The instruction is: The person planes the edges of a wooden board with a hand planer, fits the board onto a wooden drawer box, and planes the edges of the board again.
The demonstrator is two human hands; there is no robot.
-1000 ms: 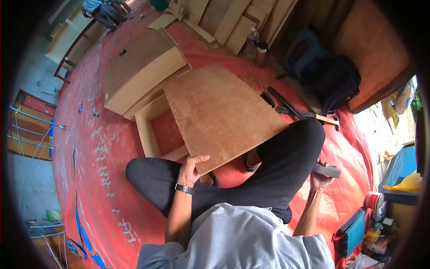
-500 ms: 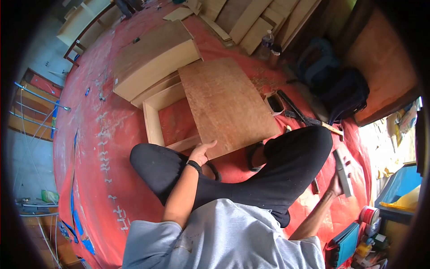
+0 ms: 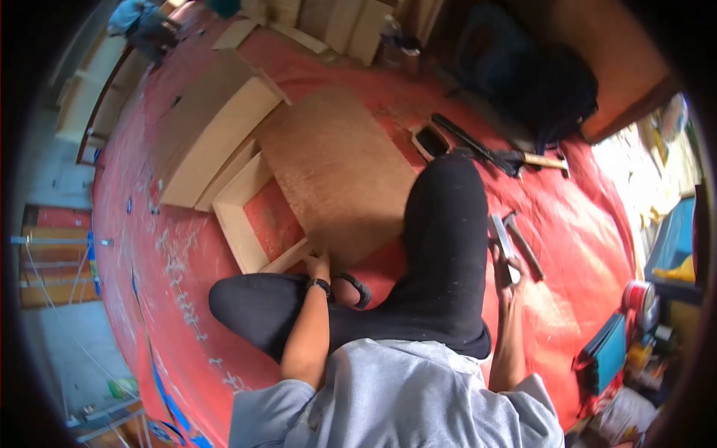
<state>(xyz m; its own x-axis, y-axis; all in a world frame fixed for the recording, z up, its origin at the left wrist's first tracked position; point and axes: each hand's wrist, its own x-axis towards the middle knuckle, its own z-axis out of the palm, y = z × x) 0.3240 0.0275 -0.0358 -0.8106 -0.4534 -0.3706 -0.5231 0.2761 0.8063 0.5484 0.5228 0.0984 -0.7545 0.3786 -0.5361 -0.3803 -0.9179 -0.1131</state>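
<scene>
My left hand [image 3: 318, 264] is closed at the near corner of a brown plywood panel [image 3: 336, 157], its fingers partly blurred. The panel lies tilted across an open wooden frame [image 3: 235, 231], covering its right part. My right hand [image 3: 509, 282] grips a long, flat grey block [image 3: 505, 246] beside my right knee. A claw hammer [image 3: 526, 250] lies on the red sheet right by that hand.
A wooden box [image 3: 224, 134] stands beyond the frame. Tools, including a wood-handled hammer [image 3: 541, 160], lie past my knee near an open container [image 3: 432, 140]. Boards [image 3: 351, 30] lean at the back. A person [image 3: 146, 30] bends at the upper left.
My right hand has brought the grey block inward, close to my right knee. My left hand stays at the panel's corner, slightly lower. The view has turned, and a person shows at upper left.
</scene>
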